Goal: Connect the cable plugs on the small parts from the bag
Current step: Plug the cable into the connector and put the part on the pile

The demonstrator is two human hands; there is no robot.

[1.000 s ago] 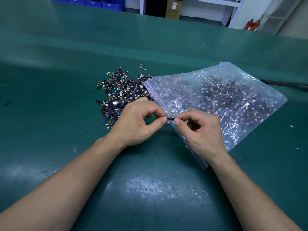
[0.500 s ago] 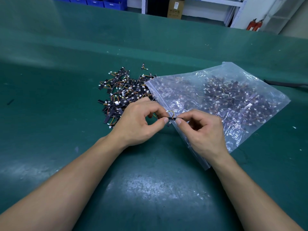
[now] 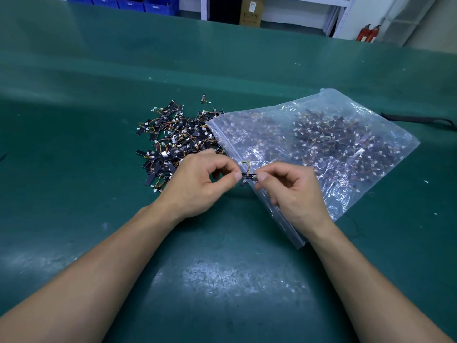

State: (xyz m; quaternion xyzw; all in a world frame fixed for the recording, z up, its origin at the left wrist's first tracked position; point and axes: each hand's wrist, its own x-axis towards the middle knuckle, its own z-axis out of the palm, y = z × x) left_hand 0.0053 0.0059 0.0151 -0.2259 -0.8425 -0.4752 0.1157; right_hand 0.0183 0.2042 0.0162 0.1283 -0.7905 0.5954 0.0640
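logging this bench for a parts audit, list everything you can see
table: one, green, under everything
plastic bag: one, clear, right of centre, holding many parts
pile of small parts: many, black with white plugs, left of bag mouth
held part: one, black with yellow wire, between both hands' fingertips
bins: several, blue, far left
cardboard box: one, brown, far centre
fire extinguishers: two, red, far right
left hand: one, pinches held part
right hand: one, pinches held part

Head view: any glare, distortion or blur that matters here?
Head view: light glares off the clear plastic zip bag and a worn patch of green table mat; wide-angle lens bows the far edge; the small black strip with yellow wire is tiny.
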